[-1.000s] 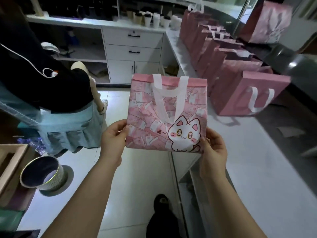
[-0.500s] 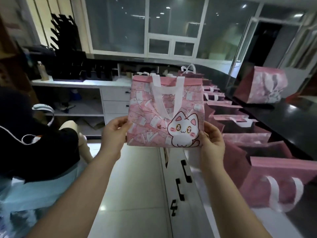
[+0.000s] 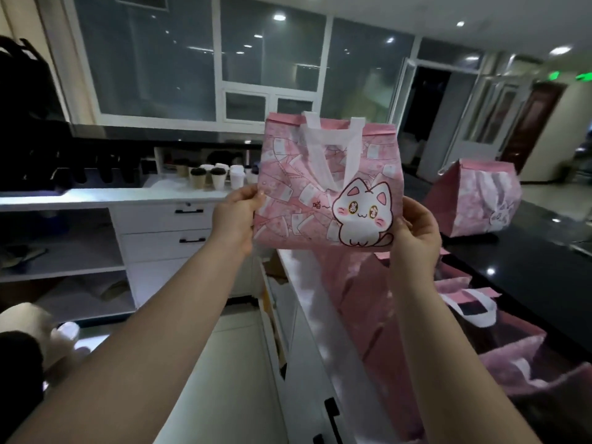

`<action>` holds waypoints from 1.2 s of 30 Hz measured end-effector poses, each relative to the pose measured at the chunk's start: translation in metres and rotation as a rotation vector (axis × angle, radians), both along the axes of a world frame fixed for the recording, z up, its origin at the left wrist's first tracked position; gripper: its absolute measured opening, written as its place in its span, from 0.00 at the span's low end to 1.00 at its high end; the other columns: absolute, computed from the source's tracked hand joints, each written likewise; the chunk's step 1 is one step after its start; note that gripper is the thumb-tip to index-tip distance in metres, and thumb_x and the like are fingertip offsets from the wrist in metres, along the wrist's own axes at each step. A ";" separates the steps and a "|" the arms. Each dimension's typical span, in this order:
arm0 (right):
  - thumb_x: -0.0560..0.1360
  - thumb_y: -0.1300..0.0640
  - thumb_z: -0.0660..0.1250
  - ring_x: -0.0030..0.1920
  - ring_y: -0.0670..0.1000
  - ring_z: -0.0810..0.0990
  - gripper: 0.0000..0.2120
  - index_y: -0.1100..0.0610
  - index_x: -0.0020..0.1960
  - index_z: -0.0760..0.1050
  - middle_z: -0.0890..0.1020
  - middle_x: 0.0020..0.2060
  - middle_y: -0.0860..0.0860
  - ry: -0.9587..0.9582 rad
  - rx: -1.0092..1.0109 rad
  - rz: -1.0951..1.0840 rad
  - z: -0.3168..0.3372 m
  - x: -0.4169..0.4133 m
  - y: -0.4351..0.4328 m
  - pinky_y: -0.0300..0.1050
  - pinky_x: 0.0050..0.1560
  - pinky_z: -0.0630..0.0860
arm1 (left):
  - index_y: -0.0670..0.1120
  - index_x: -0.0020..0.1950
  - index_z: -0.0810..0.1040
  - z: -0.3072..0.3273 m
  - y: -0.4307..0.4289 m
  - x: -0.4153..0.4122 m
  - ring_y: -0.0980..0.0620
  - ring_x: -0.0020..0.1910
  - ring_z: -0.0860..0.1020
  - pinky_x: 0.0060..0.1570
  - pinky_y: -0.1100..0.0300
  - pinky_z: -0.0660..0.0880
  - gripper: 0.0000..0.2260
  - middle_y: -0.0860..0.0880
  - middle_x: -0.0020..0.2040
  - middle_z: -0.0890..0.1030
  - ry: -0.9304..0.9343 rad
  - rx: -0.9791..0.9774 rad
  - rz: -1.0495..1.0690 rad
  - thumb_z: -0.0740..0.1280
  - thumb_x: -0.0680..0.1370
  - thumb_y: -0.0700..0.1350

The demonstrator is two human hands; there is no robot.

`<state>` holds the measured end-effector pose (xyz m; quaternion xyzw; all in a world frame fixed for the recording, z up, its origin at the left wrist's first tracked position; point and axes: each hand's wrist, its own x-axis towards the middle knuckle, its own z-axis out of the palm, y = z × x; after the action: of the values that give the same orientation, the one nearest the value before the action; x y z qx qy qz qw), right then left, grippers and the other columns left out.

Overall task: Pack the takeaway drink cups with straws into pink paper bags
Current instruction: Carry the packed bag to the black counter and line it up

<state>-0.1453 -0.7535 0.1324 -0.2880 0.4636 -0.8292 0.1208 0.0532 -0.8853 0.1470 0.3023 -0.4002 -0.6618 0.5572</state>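
Pink bag: "喵~" printed left of the cartoon cat
Cat's eyes: gold characters, unreadable
Green signs: blurred, unreadable

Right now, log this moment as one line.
pink cat bag: held up, flat | left hand: grips its left edge | right hand: grips its right edge | cups: on back counter

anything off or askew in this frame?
Nothing damaged or spilled. The held pink cat bag is flat, gripped at its side edges by left hand and right hand. The cups on the white counter stand upright. Only the standing pink bag on the black counter looks tilted, possibly lens distortion.
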 end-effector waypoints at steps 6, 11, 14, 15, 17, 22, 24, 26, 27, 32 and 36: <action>0.73 0.68 0.69 0.55 0.49 0.81 0.19 0.52 0.60 0.74 0.81 0.55 0.50 0.143 0.104 -0.222 0.020 -0.048 -0.064 0.50 0.53 0.81 | 0.46 0.47 0.82 0.023 -0.097 -0.088 0.45 0.45 0.84 0.38 0.52 0.82 0.09 0.45 0.46 0.85 0.011 -0.038 -0.152 0.65 0.78 0.35; 0.72 0.60 0.73 0.57 0.43 0.79 0.26 0.49 0.67 0.68 0.77 0.60 0.45 0.296 0.196 -0.399 0.039 -0.092 -0.088 0.48 0.55 0.81 | 0.49 0.45 0.84 0.043 -0.144 -0.165 0.42 0.52 0.83 0.47 0.47 0.81 0.09 0.45 0.48 0.85 0.053 -0.088 -0.267 0.68 0.77 0.37; 0.72 0.56 0.74 0.71 0.51 0.66 0.36 0.47 0.74 0.61 0.68 0.70 0.48 0.407 0.446 -0.647 0.043 -0.125 -0.081 0.58 0.68 0.70 | 0.52 0.41 0.84 0.049 -0.145 -0.219 0.47 0.50 0.83 0.50 0.46 0.81 0.11 0.50 0.45 0.86 0.085 -0.096 -0.328 0.69 0.76 0.37; 0.71 0.55 0.74 0.74 0.53 0.59 0.39 0.45 0.76 0.57 0.63 0.74 0.49 0.422 0.572 -0.743 0.045 -0.135 -0.076 0.60 0.73 0.62 | 0.52 0.42 0.84 0.048 -0.140 -0.238 0.48 0.51 0.83 0.53 0.45 0.80 0.10 0.51 0.46 0.86 0.087 -0.107 -0.355 0.69 0.77 0.38; 0.71 0.53 0.75 0.77 0.56 0.47 0.44 0.42 0.78 0.51 0.50 0.78 0.50 0.427 0.785 -0.849 0.046 -0.151 -0.062 0.61 0.74 0.51 | 0.52 0.45 0.84 0.045 -0.123 -0.274 0.51 0.51 0.83 0.56 0.48 0.79 0.08 0.53 0.46 0.86 0.096 -0.117 -0.409 0.69 0.77 0.39; 0.73 0.47 0.72 0.77 0.58 0.42 0.42 0.38 0.77 0.49 0.39 0.78 0.48 0.315 1.009 -0.867 0.041 -0.190 -0.032 0.64 0.73 0.49 | 0.49 0.52 0.84 0.037 -0.071 -0.358 0.62 0.45 0.82 0.48 0.68 0.78 0.07 0.56 0.44 0.84 0.146 -0.095 -0.463 0.69 0.77 0.38; 0.73 0.47 0.72 0.77 0.58 0.47 0.41 0.40 0.77 0.50 0.44 0.79 0.46 0.265 0.986 -0.811 0.035 -0.207 -0.019 0.60 0.74 0.52 | 0.52 0.49 0.84 0.031 -0.051 -0.385 0.65 0.44 0.81 0.41 0.74 0.75 0.07 0.57 0.44 0.84 0.157 -0.083 -0.497 0.69 0.77 0.40; 0.73 0.49 0.73 0.76 0.54 0.56 0.42 0.39 0.77 0.50 0.51 0.78 0.45 0.209 0.881 -0.634 0.028 -0.221 -0.009 0.57 0.74 0.59 | 0.54 0.45 0.83 0.024 -0.032 -0.407 0.65 0.44 0.81 0.39 0.75 0.74 0.08 0.56 0.44 0.84 0.140 -0.098 -0.543 0.70 0.77 0.41; 0.73 0.50 0.73 0.74 0.53 0.62 0.42 0.38 0.77 0.51 0.55 0.77 0.46 0.166 0.821 -0.562 0.025 -0.227 -0.004 0.56 0.72 0.63 | 0.55 0.45 0.83 0.020 -0.023 -0.417 0.63 0.44 0.82 0.40 0.74 0.75 0.08 0.56 0.44 0.84 0.126 -0.117 -0.570 0.70 0.77 0.41; 0.76 0.58 0.69 0.60 0.51 0.79 0.31 0.41 0.73 0.62 0.72 0.68 0.49 -0.068 0.453 -0.508 0.000 -0.269 0.020 0.52 0.58 0.78 | 0.54 0.45 0.82 -0.018 0.014 -0.457 0.62 0.44 0.82 0.47 0.69 0.77 0.10 0.55 0.44 0.84 0.043 -0.260 -0.744 0.71 0.76 0.38; 0.78 0.59 0.67 0.36 0.41 0.82 0.26 0.46 0.73 0.66 0.79 0.50 0.48 -0.201 0.352 -0.502 -0.029 -0.303 0.022 0.36 0.35 0.77 | 0.52 0.45 0.82 -0.055 0.030 -0.478 0.60 0.45 0.81 0.49 0.67 0.76 0.10 0.52 0.46 0.84 -0.100 -0.396 -0.854 0.71 0.76 0.36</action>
<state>-0.4484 -0.7319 0.1035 -0.0562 0.6421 -0.7645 0.0055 -0.4251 -0.8549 0.0918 0.0301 -0.6337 -0.7273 0.2619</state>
